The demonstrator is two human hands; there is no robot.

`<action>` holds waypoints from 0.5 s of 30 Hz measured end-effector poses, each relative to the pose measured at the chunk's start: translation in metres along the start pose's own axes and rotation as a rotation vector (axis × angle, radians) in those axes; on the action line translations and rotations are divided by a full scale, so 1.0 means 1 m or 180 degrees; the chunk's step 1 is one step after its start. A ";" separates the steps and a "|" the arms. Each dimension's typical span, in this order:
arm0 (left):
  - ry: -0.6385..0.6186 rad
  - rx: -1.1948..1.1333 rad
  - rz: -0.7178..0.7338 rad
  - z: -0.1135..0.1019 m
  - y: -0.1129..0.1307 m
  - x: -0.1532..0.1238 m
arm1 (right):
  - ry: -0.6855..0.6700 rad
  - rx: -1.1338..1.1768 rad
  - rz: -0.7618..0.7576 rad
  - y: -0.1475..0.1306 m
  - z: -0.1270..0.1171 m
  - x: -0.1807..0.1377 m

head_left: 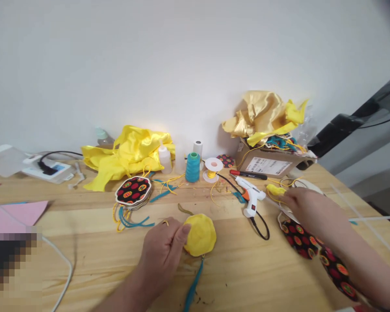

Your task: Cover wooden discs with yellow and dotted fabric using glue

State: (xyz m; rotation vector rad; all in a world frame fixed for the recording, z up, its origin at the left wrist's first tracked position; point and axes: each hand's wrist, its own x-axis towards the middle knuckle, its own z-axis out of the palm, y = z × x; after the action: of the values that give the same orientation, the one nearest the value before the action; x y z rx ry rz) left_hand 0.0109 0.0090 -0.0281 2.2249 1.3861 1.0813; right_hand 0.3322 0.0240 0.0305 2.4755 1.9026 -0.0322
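Behind a wood-grained surface (100, 260), a plain white wall (182, 65) is rising. At near middle, the left hand (162, 251) is holding a yellow disc (200, 235), its thumb and fingers pinching the disc's left edge. This disc is appearing partly made up: a teal tassel (195, 281) is hanging from the near edge and an olive cord (184, 209) is projecting at the far edge, yet the upturned face is showing no patterned covering. To the left, a stack of patterned medallions (133, 190) is displaying cords and tassels and is seeming more complete. To the right, patterned pieces (299, 239) are lying partly beneath the right forearm, their completeness remaining unclear. The right hand (307, 208) is hanging beside a yellow bundle (274, 190), its fingers bunching together there; whether they are gripping it is remaining uncertain. A glue gun (254, 194) is lying between the hands. At far right, a cardboard box (264, 153) is containing teal and yellow cords (281, 142), with gold cloth (263, 110) heaping above. A squeeze bottle (164, 159) is standing at far middle, its contents remaining indistinct.
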 end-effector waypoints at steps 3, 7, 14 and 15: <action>0.0051 -0.0075 -0.0021 0.000 0.001 0.001 | -0.0333 -0.0160 0.0601 0.041 0.002 0.017; 0.0051 -0.0164 -0.0041 0.001 0.002 0.000 | -0.0164 -0.0182 0.0660 0.065 0.005 0.028; 0.0077 -0.0170 -0.0084 0.000 0.001 -0.001 | 0.0190 -0.0273 0.0827 0.069 0.019 0.058; 0.0073 -0.0164 -0.0087 0.000 0.001 -0.001 | 0.0278 -0.0297 0.0830 0.070 0.021 0.061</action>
State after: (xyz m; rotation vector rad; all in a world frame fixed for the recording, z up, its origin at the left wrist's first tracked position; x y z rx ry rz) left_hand 0.0110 0.0076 -0.0278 2.1578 1.3782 1.1236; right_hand 0.4158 0.0645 0.0076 2.6770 1.5524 0.1669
